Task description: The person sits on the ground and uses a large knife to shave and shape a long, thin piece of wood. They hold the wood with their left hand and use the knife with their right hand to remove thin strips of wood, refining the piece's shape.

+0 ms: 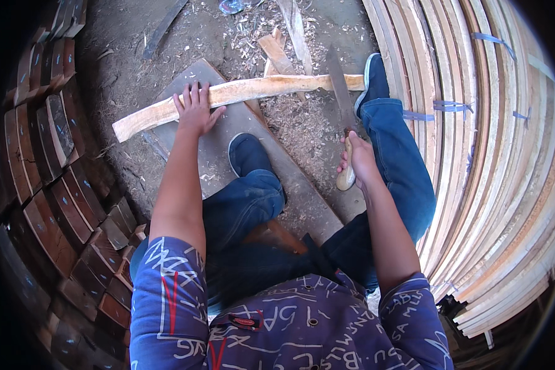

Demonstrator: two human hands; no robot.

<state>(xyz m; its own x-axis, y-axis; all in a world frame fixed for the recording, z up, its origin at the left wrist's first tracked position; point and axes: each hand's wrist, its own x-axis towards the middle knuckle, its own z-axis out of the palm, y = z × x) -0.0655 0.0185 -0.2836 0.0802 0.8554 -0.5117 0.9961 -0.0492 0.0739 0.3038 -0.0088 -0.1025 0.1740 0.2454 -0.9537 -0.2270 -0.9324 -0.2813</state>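
Observation:
A long, pale, slightly curved strip of wood [259, 88] lies across a flat board [302, 185] on the ground. My left hand [195, 112] rests on the strip toward its left end, fingers spread over the top. In my right hand [359, 159] is a machete [341, 86], gripped by its light wooden handle. Its long blade points away from me and overlaps the strip near its right end; whether it touches the wood I cannot tell. Beside that end is my right shoe [374, 80], while my left shoe [249, 154] stands on the board.
Long pale planks [456, 123], bundled with blue ties, are stacked along the right. Dark timber blocks [55, 172] are piled on the left. Wood shavings [296, 132] and offcuts [276, 55] litter the ground ahead, with a dark slat [164, 28] at the far left.

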